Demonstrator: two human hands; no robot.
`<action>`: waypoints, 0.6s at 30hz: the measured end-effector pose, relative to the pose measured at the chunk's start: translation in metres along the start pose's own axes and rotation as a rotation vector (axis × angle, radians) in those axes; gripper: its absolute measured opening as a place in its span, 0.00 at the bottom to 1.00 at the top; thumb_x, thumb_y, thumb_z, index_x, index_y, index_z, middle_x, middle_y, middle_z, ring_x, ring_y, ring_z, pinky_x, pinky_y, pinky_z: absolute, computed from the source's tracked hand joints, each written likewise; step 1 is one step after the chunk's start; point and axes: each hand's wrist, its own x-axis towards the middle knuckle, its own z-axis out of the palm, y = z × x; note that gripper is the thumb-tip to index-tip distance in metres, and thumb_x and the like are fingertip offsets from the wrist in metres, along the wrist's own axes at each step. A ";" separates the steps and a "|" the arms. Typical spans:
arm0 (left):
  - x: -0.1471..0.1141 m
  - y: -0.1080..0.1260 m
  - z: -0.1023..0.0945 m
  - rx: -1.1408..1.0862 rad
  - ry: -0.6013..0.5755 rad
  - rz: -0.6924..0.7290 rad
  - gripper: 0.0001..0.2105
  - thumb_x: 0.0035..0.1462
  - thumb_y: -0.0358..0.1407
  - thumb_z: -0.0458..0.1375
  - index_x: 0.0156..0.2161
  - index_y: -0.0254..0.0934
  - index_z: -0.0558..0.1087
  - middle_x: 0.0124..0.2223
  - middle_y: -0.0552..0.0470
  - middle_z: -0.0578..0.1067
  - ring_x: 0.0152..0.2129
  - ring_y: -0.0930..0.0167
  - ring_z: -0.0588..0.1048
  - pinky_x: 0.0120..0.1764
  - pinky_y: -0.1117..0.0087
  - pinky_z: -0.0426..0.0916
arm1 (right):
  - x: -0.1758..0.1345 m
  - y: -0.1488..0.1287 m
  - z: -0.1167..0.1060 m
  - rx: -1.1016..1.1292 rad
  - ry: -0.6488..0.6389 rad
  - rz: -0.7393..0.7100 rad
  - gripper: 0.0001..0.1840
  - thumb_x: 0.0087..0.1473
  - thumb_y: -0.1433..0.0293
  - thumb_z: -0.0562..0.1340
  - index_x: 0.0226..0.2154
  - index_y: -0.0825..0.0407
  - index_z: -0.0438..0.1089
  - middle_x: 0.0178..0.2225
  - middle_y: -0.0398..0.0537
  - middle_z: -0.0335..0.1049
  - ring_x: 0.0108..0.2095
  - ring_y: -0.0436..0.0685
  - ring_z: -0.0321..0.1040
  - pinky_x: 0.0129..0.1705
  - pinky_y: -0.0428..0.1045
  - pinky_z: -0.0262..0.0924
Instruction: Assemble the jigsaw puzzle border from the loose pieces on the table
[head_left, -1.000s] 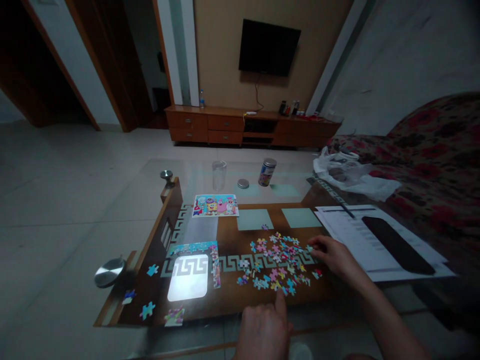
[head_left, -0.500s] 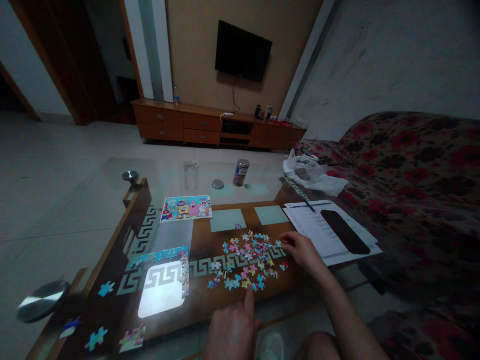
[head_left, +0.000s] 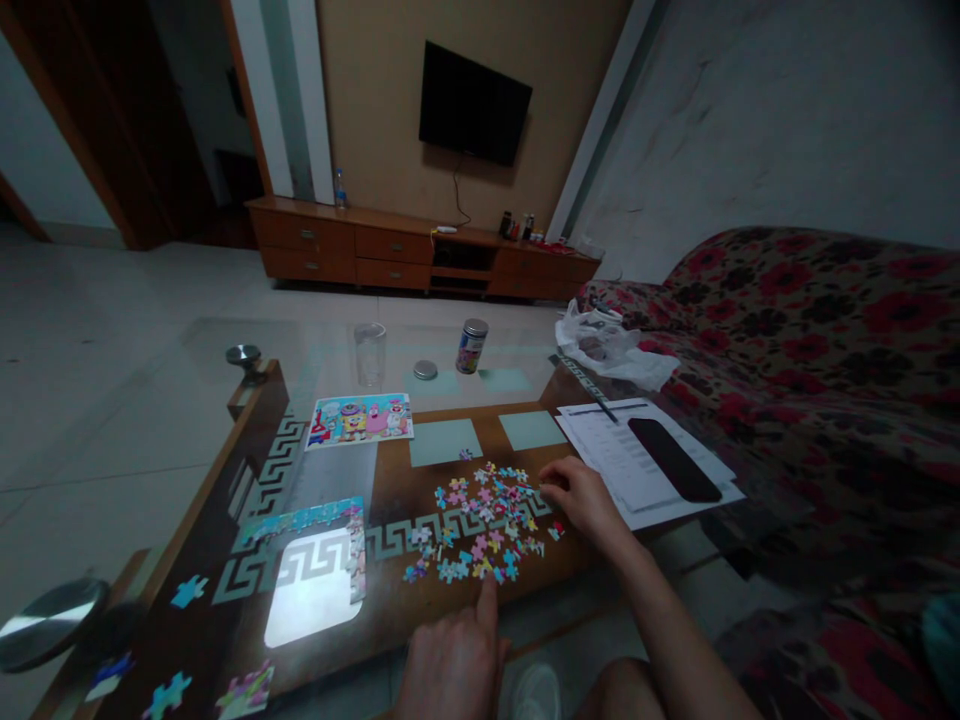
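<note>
A loose heap of jigsaw puzzle pieces [head_left: 491,515] lies on the glass-topped table. My left hand [head_left: 454,655] is at the heap's near edge, index finger stretched to the pieces and the other fingers curled under. At the right edge of the heap is my right hand [head_left: 581,495], its fingers bent and pressed together; whatever is between the fingertips is hidden. To the left, a partly joined puzzle border [head_left: 300,520] forms a top edge and a right side. Behind it lies a colourful cartoon picture sheet [head_left: 360,420].
A clear jar [head_left: 370,355], a round metal lid [head_left: 425,370] and a printed can [head_left: 472,347] stand farther back. Papers [head_left: 600,450] with a black phone [head_left: 673,460] lie right, near a plastic bag [head_left: 611,345]. Separate puzzle pieces [head_left: 189,591] are at the left.
My right hand has shifted slightly left over the heap's right edge, covering a pale piece that showed at its fingertips. My left index finger stays at the near edge. The whole view has shifted slightly.
</note>
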 end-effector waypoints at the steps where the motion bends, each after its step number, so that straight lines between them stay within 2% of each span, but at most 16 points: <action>1: 0.000 0.000 -0.001 -0.004 -0.008 0.000 0.25 0.62 0.29 0.52 0.63 0.36 0.56 0.46 0.41 0.78 0.41 0.60 0.78 0.42 0.62 0.72 | 0.000 -0.004 0.001 0.000 -0.007 -0.012 0.07 0.45 0.74 0.62 0.31 0.52 0.74 0.33 0.48 0.70 0.35 0.56 0.67 0.39 0.48 0.60; 6: 0.001 0.000 -0.003 -0.012 -0.012 -0.001 0.26 0.62 0.29 0.52 0.64 0.36 0.54 0.46 0.41 0.78 0.42 0.59 0.77 0.43 0.59 0.72 | 0.000 -0.015 0.005 -0.059 -0.049 -0.051 0.05 0.46 0.74 0.63 0.31 0.53 0.73 0.34 0.48 0.70 0.36 0.56 0.67 0.39 0.48 0.58; 11: 0.001 0.000 -0.004 -0.007 -0.028 0.001 0.25 0.63 0.30 0.51 0.64 0.36 0.54 0.46 0.41 0.78 0.42 0.60 0.77 0.43 0.59 0.72 | -0.002 -0.016 0.006 -0.078 -0.065 -0.044 0.02 0.46 0.73 0.63 0.27 0.53 0.72 0.31 0.48 0.69 0.33 0.56 0.67 0.35 0.48 0.57; 14: 0.000 0.001 -0.005 0.002 -0.036 -0.003 0.25 0.63 0.30 0.51 0.64 0.36 0.54 0.46 0.41 0.78 0.42 0.60 0.77 0.43 0.60 0.72 | -0.003 -0.017 0.005 -0.077 -0.074 -0.057 0.04 0.48 0.72 0.62 0.24 0.53 0.71 0.29 0.47 0.69 0.32 0.56 0.67 0.35 0.48 0.56; 18: -0.001 0.000 -0.004 -0.010 -0.017 -0.001 0.25 0.62 0.29 0.51 0.63 0.36 0.55 0.46 0.40 0.78 0.42 0.60 0.77 0.42 0.61 0.72 | -0.002 -0.015 0.006 -0.052 -0.005 -0.070 0.07 0.51 0.73 0.59 0.30 0.53 0.73 0.32 0.48 0.69 0.35 0.56 0.67 0.39 0.48 0.57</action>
